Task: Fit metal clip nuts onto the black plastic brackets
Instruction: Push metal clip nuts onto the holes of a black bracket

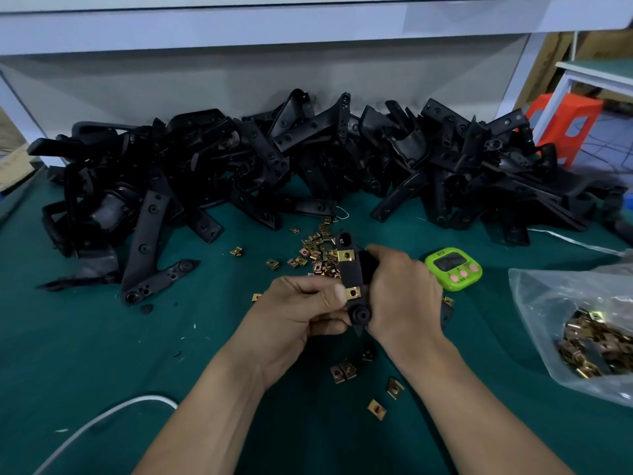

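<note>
Green table [85, 337] bears black brackets [239, 156], clip nuts [318, 248], timer [454, 269], bag [548, 303].

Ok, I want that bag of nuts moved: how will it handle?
The bag looks thin and crumpled, so probably floppy. The metal nuts heaped inside likely make it heavy for its size, and they may shift.

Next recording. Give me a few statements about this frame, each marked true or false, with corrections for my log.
1. The left hand and right hand both hold one black bracket. True.
2. That bracket carries no clip nuts yet. False: an upper clip nut and a lower clip nut sit on it, with the left thumb on the lower one.
3. The green timer lies left of both hands. False: it lies right of the right hand.
4. A clear bag holding clip nuts lies at the right. True.
5. Loose clip nuts are scattered on the green mat. True.
</note>
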`<state>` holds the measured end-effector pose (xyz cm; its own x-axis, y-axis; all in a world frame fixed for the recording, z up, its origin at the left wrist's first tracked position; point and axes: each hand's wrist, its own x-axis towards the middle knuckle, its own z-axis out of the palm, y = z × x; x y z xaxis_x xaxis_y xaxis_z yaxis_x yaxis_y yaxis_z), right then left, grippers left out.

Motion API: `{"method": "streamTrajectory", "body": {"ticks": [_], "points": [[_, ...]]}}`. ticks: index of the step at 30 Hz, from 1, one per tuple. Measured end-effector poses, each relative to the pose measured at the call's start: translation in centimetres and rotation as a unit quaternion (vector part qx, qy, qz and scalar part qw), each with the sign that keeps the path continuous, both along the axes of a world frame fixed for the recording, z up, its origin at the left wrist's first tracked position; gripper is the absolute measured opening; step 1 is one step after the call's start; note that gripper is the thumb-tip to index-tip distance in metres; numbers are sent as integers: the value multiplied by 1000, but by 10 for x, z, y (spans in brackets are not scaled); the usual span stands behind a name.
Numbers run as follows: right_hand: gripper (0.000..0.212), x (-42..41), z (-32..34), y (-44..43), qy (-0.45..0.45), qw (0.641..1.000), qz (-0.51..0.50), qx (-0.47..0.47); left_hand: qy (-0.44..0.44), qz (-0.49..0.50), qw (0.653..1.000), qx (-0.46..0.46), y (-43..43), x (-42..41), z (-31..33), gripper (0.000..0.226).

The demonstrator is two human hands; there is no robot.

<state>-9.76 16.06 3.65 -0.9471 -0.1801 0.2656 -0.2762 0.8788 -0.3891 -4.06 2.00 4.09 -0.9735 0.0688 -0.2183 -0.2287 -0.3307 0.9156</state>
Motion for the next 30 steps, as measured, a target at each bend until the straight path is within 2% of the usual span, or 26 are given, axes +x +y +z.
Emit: {"method": "streamTrajectory", "body": {"ticks": [7,12,16,19,22,25,30], "points": [[42,-1,-2,1,-6,1000,-6,-8,6,0,1000,0,-1,-2,-3,16],[40,-7,0,6,0,999,-33,5,-12,-9,1000,24,-4,-6,-3,33],[37,-6,-1,5,6,999,-37,24,11,-12,1000,-16,-2,-6,-4,11],[39,-4,-3,4,17,999,-45,26,34,3,999,-42,-1,-4,-5,10],[33,-5,-2,5,19,998,-56,26,50,45,995,-69,1,-3,-3,9],[25,-2,9,6,19,998,-57,15,75,122,984,-102,8,-1,5,27],[19,8,44,11,18,1000,-4,-4,125,234,958,-108,26,3,40,19]]}}
